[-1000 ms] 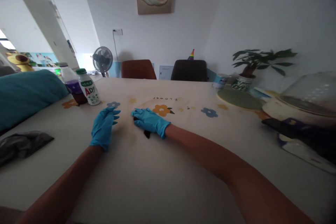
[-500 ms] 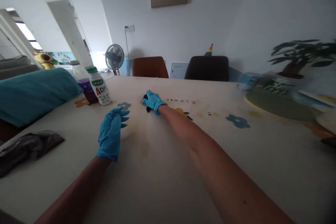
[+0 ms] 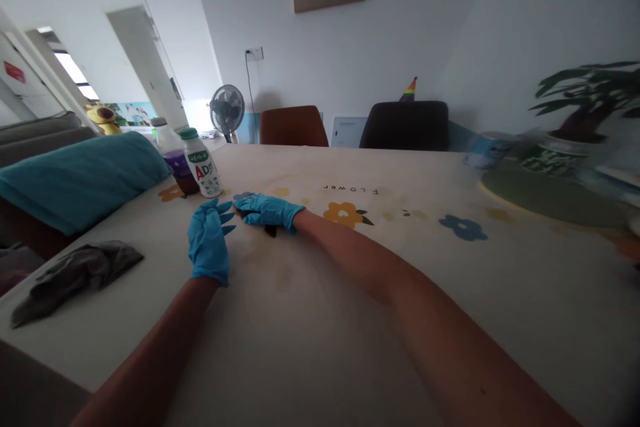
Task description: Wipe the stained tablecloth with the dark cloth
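Both my hands wear blue gloves over a pale tablecloth printed with flowers. Under the palm and fingers of my right hand lies a small dark cloth, pressed against the table; only its edges show. My left hand is held just to the left, fingers a little apart and nothing in them. Close beyond the left hand stand a white bottle with a green cap and a bottle with a purple label. A crumpled grey cloth lies at the left.
A round green mat at the right carries a potted plant, with a blurred blue-and-white container beside it. Across the table stand a brown chair and a dark chair. A teal cushion borders the left edge.
My right hand has slid left and slightly nearer with the dark cloth, ending close to my left hand. The left hand keeps about the same pose. The view has turned slightly left.
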